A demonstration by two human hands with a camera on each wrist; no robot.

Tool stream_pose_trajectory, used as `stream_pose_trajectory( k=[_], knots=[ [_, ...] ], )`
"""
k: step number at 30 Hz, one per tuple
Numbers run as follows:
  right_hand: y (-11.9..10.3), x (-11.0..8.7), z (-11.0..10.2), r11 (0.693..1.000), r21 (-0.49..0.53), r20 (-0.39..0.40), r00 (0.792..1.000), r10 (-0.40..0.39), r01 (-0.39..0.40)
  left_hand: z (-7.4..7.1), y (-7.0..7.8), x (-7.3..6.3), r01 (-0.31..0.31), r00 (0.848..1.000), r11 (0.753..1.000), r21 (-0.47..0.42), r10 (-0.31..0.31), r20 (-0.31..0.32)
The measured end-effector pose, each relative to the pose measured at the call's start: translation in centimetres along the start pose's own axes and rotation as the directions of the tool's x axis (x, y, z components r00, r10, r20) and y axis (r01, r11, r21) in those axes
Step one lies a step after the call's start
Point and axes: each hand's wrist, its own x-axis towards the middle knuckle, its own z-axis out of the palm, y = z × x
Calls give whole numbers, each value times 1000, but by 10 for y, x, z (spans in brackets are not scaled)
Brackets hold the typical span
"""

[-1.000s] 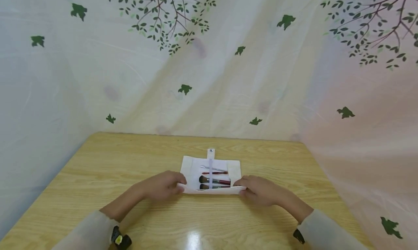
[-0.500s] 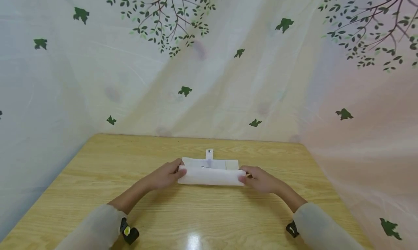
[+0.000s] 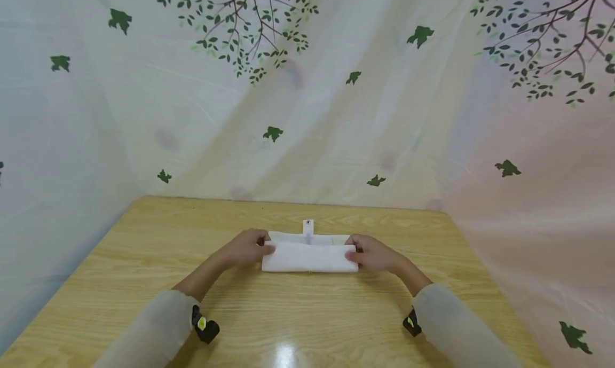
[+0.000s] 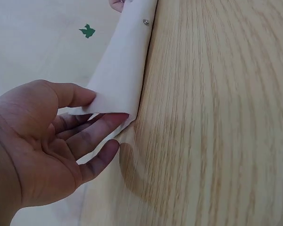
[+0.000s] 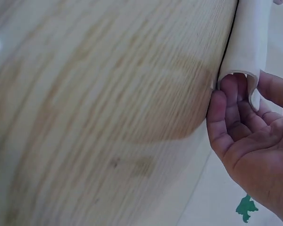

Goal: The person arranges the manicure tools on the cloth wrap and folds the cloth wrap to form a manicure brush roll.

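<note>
A white brush roll (image 3: 309, 258) lies in the middle of the table, its near part folded up and over towards the far side. Beyond the fold a strip of the inside shows, and a strap (image 3: 308, 227) with a metal snap points away. The brushes are hidden. My left hand (image 3: 242, 249) pinches the left end of the folded flap; in the left wrist view its thumb lies on top and fingers reach inside the fold (image 4: 118, 70). At the right end my right hand (image 3: 377, 253) grips likewise, fingers tucked into the curved fold (image 5: 245, 47) in the right wrist view.
The wood-grain table (image 3: 307, 314) extends around the roll on all sides. Behind it hangs a pale curtain (image 3: 307, 159) printed with leaves and branches. Each wrist wears a black strapped device, such as the left one (image 3: 205, 325).
Both hands have lifted the near edge of the brush roll and folded it away from the person, covering the brushes that showed one second ago. The right hand has shifted slightly inward.
</note>
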Motion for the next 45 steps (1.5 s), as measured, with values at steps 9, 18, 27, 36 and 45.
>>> stream_pose_trajectory(
  k=[9, 18, 27, 36, 45],
  knots=[
    [0, 10, 0, 994, -9, 17, 994, 111, -110, 5, -4, 11, 63, 995, 998, 22, -61, -81],
    [-1, 14, -4, 976, -41, -30, 976, 214, -215, 7, -4, 14, 46, 995, 999, 6, -46, -87],
    [2, 17, -3, 961, -5, -39, 960, 277, -278, 9, -6, 16, 55, 992, 998, 39, -50, -118],
    [1, 17, -3, 967, -22, -114, 962, 250, -254, 7, -10, 17, -5, 993, 993, 114, 19, -117],
    [-1, 15, 2, 988, -154, -117, 993, -6, -13, 7, -10, 15, -245, 962, 947, 207, 263, -67]
  ],
)
